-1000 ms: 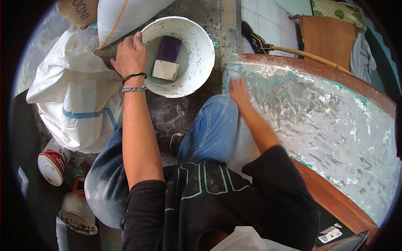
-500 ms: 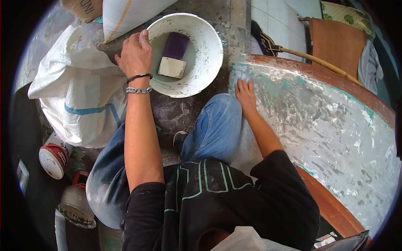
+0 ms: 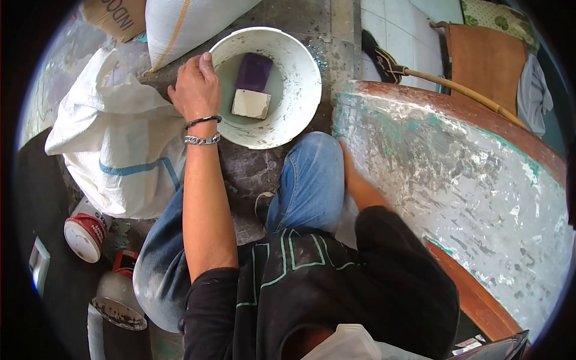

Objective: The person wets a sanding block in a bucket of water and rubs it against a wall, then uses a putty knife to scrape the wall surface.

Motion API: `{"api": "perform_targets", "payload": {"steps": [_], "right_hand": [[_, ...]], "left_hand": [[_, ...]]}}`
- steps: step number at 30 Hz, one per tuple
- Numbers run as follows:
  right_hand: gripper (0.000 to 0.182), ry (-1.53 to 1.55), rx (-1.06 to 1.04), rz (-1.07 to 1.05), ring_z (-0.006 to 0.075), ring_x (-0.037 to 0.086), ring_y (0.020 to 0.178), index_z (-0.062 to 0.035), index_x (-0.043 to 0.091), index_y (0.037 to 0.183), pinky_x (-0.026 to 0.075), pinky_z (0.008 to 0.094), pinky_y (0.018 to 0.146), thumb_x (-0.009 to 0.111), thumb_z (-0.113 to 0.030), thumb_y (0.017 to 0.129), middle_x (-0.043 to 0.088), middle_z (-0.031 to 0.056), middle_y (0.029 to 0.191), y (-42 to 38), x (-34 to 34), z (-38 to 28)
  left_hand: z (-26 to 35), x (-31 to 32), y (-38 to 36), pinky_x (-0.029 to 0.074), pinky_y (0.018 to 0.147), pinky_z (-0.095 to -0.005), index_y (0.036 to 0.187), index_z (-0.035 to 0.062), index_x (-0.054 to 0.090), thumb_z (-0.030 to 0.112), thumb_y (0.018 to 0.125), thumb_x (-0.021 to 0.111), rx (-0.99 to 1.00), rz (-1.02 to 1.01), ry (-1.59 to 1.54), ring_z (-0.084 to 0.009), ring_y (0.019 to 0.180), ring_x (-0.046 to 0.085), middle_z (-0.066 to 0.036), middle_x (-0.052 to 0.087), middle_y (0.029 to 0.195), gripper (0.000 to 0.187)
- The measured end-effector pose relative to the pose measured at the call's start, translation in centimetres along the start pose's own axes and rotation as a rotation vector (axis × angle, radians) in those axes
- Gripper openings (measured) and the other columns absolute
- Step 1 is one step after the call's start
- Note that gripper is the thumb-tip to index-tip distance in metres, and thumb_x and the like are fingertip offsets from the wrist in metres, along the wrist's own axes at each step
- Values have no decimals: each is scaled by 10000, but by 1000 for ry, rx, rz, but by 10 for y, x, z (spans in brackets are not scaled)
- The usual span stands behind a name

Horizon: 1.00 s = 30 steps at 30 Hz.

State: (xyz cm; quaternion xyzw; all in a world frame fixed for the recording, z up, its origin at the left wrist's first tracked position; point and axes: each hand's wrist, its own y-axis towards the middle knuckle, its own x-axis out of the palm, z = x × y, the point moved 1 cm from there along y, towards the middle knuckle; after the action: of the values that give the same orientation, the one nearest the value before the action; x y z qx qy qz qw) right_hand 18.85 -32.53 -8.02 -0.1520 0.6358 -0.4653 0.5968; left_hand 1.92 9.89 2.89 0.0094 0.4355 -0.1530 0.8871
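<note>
My left hand (image 3: 197, 86), with a dark band and a silver chain bracelet at its wrist, grips the near-left rim of a white bucket (image 3: 305, 99). Cloudy water lies in the bucket. A purple block (image 3: 254, 71) and an off-white block (image 3: 251, 104) sit in it, end to end. My right hand (image 3: 347, 161) is low beside my right knee, next to a worn grey panel (image 3: 444, 174) with teal and white patches. The knee hides most of it, so its fingers do not show.
A white woven sack (image 3: 123, 144) stands left of the bucket, a fuller sack (image 3: 189, 27) behind it. A red-and-white paint tub (image 3: 84, 237) and a dirty container (image 3: 120, 300) lie lower left. Past the panel's brown edge (image 3: 420, 99) runs a bamboo pole (image 3: 462, 92).
My right hand has drawn back from the panel's left end, down beside my knee. My left hand stays at the bucket rim. The whole view has shifted slightly.
</note>
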Motion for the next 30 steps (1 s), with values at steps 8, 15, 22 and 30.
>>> {"api": "perform_targets", "payload": {"steps": [8,15,22,30], "right_hand": [[338,-293,150,433,253,464,1127,-36,603,1118,310,392,985,480,-184,840,546,116,1169,41,-139,11],[424,-49,113,567,307,441,1177,-112,541,1265,334,447,960,555,-210,853,453,121,1332,-24,-90,-13],[480,362,-688,981,316,461,1184,-184,596,1210,377,429,957,702,-282,752,530,115,1258,-6,-317,-115],[466,-253,-219,277,346,370,1309,-129,505,1333,312,580,1012,467,-327,913,404,114,1434,118,-262,-232]], "left_hand": [[1,0,4,348,946,-574,1056,135,641,429,953,399,3,-13,44,-312,1026,589,-101,639,1085,394],[6,-1,2,364,936,-578,1046,144,644,405,964,382,19,17,80,-326,986,603,-110,644,1047,379],[1,3,2,434,812,-514,983,98,632,404,972,366,110,35,87,-360,894,608,-149,643,957,405],[2,4,-2,442,806,-469,1000,102,616,402,971,368,117,11,149,-347,895,613,-147,645,960,390]]}}
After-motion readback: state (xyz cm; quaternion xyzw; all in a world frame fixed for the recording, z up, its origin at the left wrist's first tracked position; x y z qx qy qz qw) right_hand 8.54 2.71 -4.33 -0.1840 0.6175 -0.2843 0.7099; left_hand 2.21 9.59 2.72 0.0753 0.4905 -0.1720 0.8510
